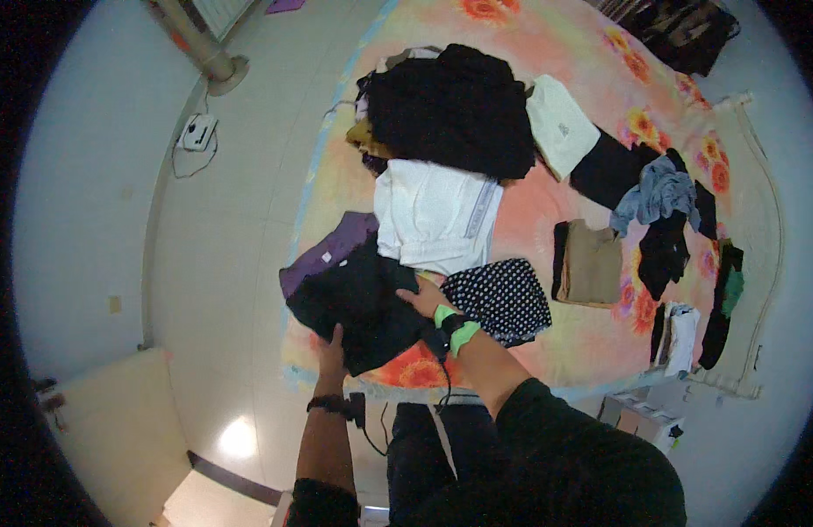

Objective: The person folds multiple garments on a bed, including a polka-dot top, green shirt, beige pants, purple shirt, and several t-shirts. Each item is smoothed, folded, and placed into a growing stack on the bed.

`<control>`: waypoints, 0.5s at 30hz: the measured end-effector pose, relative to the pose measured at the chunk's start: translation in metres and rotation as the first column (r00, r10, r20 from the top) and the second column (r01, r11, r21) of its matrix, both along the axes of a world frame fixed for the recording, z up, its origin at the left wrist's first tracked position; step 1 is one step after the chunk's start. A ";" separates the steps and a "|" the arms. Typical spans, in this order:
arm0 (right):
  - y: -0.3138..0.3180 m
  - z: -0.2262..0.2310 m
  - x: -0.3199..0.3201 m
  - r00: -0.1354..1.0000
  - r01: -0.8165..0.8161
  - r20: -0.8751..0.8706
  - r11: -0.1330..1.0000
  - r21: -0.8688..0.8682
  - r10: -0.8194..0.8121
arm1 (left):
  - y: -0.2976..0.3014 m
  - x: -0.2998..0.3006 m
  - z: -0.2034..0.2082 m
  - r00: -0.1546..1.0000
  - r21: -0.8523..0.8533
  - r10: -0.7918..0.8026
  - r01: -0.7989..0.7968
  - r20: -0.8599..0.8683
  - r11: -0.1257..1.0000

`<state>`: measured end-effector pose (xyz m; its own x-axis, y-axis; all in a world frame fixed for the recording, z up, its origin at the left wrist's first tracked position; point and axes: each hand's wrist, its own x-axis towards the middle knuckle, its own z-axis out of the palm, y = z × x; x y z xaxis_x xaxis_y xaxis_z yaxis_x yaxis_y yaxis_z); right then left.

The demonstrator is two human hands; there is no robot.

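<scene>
Floral bedspread (525, 239) is strewn with clothes. At its near edge, black garment (363, 299) is flanked by dotted cloth (499, 300) and purple fabric (323, 261), touched by separated left hand (332, 353) and right hand (423, 298); grip can't be told.

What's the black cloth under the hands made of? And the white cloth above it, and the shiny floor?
The black cloth looks like soft, dull fabric, maybe cotton: it lies limp without shine. The white cloth seems matte fabric too, with wrinkles. The floor looks like smooth, glossy tile, perhaps stone: thin lines cross it and light reflects.
</scene>
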<state>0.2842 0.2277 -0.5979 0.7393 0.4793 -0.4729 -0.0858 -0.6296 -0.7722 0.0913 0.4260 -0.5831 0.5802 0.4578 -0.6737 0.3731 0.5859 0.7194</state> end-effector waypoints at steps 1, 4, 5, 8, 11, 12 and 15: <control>-0.002 0.002 -0.002 0.999 -0.037 -0.006 0.985 -0.166 0.037 | 0.003 -0.001 -0.002 0.999 0.052 0.004 -0.002 -0.041 0.999; -0.016 0.018 -0.025 0.989 0.098 -0.122 0.992 0.074 -0.089 | 0.007 -0.021 -0.003 0.988 0.390 -0.073 0.122 -0.139 0.913; -0.020 0.024 -0.039 0.988 0.096 -0.121 0.995 0.021 -0.093 | 0.008 -0.029 -0.002 0.981 0.299 -0.088 0.136 -0.171 0.944; -0.031 0.035 -0.077 0.987 0.149 -0.050 0.987 -0.056 -0.152 | 0.009 -0.052 0.001 0.941 0.296 -0.199 0.279 -0.273 0.914; -0.037 0.034 -0.089 0.979 0.167 0.133 0.984 -0.068 -0.157 | 0.001 -0.060 0.005 0.866 0.421 -0.246 0.438 -0.436 0.794; -0.040 0.034 -0.091 0.970 0.191 0.174 0.976 -0.107 -0.171 | -0.004 -0.060 0.006 0.909 0.525 -0.164 0.361 -0.383 0.771; -0.053 0.032 -0.094 0.910 0.195 0.394 0.972 -0.134 -0.128 | -0.026 -0.062 0.010 0.948 0.835 0.085 0.223 -0.305 0.503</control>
<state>0.1905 0.1749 -0.5657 0.9394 0.2765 -0.2028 0.0814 -0.7544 -0.6514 0.0294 0.3995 -0.5729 0.5011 0.8592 -0.1031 0.6465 -0.2925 0.7046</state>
